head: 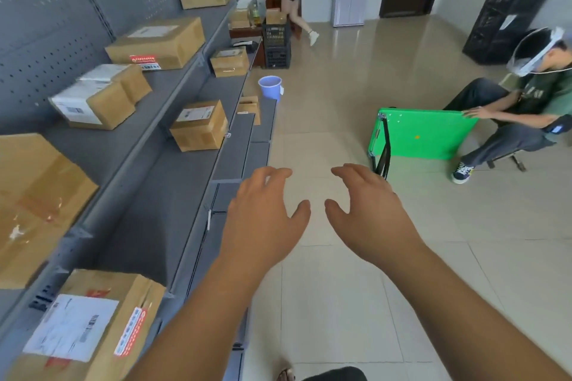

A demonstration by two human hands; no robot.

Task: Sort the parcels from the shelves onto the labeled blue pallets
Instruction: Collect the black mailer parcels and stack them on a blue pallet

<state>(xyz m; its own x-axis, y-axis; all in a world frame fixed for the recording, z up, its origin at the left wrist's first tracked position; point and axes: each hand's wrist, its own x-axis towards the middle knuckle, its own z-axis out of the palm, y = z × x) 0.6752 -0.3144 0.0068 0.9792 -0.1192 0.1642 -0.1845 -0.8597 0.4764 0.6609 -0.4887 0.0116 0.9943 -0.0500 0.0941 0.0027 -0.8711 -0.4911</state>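
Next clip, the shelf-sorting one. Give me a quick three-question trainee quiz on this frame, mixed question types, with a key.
1. True or false: the left hand and right hand each grip a parcel.
2. The bucket stands: A on a shelf; B on the floor; C on a crate.
3. Fill in: the seated person rests a hand on a ___ board.
Key: 1 false, both hands are open and hold nothing; 2 B; 3 green.

Cardboard parcels [198, 128] on grey shelves [173, 182]
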